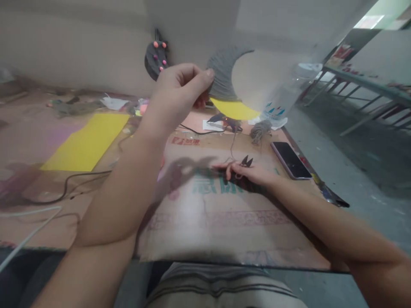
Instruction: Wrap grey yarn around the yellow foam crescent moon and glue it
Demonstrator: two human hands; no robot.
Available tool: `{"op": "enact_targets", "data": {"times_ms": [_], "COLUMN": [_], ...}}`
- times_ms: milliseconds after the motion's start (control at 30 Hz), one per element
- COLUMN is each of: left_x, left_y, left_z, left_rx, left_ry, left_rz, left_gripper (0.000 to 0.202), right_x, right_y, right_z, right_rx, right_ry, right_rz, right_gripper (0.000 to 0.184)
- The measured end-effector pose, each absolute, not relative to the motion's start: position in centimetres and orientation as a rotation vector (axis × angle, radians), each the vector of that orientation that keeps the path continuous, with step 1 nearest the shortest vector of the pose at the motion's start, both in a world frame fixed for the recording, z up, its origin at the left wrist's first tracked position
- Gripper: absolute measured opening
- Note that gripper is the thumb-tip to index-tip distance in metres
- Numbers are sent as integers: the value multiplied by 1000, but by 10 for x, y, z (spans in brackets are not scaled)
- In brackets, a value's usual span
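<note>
My left hand (189, 85) is raised above the table, thumb and fingers pinching a crescent shape (223, 75). Grey yarn wraps its upper part closely, while its lower horn is bare yellow (239, 109). Low over the cardboard, my right hand (244, 171) holds a small pair of scissors (247, 161), dark blades pointing up and the handle partly hidden by the fingers. A grey yarn strand (233, 143) hangs from the crescent toward my right hand. Behind that hand lies a bundle of grey yarn (260, 131).
Cardboard (192, 231) covers the table. A phone (290, 160) lies at the right edge, with a clear plastic bottle (284, 94) behind it. Yellow sheet (88, 143) and dark cable (66, 184) are on the left. A dark crescent with pink dots (156, 60) is against the wall.
</note>
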State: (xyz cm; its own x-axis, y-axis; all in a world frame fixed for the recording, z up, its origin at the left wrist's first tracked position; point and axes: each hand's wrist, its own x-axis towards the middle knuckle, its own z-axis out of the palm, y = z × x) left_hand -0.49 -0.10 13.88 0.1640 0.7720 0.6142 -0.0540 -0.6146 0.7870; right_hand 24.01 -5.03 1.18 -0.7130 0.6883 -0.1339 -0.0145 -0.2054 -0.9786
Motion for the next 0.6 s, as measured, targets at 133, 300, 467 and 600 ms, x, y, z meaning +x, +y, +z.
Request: {"op": "enact_targets", "data": {"times_ms": [133,300,467,600], "left_x": [-14,-11,3,3], "left_y": [-3,-9,-6,13], "left_z": [147,156,160,159], "left_rx": [1757,1665,1637,1618], "left_ry": [665,619,444,449], "left_rz": [1574,1483,1319,1294], "left_gripper": [29,29,27,30], "right_x": [237,245,249,249], "right_y": [-63,-54,-28,-17], "right_z": [5,-5,-3,-5], "right_rx": [-715,-750,-903,-1018], "right_ry": [-1489,-1386,-1396,-1392], "right_rz": [2204,2139,2155,2102], "right_gripper": [51,54,56,58]}}
